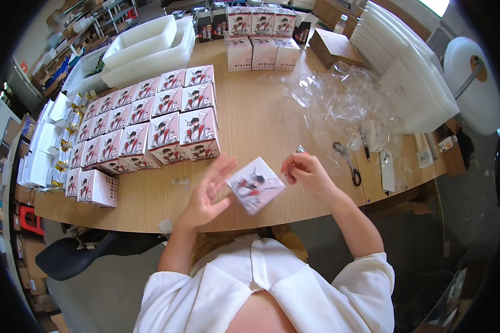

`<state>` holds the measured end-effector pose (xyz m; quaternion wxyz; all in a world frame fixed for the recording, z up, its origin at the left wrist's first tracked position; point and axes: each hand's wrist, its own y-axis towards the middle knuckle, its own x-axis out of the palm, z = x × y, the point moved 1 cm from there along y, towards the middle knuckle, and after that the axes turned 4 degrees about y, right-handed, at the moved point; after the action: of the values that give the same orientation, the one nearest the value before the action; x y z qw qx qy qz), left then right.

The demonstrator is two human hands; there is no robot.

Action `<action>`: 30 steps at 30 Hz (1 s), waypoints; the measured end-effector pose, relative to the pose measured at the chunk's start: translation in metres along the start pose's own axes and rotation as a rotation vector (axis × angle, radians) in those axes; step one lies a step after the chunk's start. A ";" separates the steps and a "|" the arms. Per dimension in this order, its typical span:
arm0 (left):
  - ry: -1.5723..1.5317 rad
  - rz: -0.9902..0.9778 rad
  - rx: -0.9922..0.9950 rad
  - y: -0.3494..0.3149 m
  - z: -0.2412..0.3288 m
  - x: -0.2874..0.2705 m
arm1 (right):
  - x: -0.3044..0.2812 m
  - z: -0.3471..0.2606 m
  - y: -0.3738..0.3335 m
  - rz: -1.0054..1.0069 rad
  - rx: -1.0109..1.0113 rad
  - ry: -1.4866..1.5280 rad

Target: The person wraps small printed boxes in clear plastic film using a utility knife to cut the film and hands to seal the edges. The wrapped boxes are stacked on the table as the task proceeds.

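A small pink-and-white printed box (pixel 255 186) sits at an angle near the table's front edge, slightly blurred, between my two hands. On its left side my left hand (pixel 210 191) is open, fingers apart and palm turned to the box. Whether it touches the box I cannot tell. My right hand (pixel 306 173) is just off the box's right corner, with fingers curled into a pinch; what they hold, if anything, is hidden. A small shiny piece (pixel 301 149) shows just beyond those fingers.
Rows of matching boxes (pixel 166 133) fill the left, beside white cartons (pixel 44 144). More boxes (pixel 263 53) are stacked at the back. Right of my hands lie scissors (pixel 348 161), a black pen (pixel 365 145) and crumpled clear film (pixel 339 100). Plastic trays (pixel 411 72) stand beyond.
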<state>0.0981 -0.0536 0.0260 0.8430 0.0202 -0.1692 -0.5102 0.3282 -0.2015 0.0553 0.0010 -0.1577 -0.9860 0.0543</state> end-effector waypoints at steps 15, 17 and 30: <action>0.317 -0.109 -0.050 0.003 0.019 -0.026 | -0.018 0.042 -0.021 0.422 -0.185 -0.062; 0.349 -0.102 -0.003 0.005 0.013 -0.036 | 0.001 0.036 -0.031 0.364 -0.111 -0.133; -0.382 0.428 0.163 -0.046 -0.025 -0.046 | 0.055 0.008 -0.043 0.447 -0.954 -0.073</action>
<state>0.0469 -0.0390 -0.0194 0.8799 -0.0446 -0.3657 -0.3000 0.2627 -0.2255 0.0512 -0.1170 -0.3451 -0.8427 -0.3963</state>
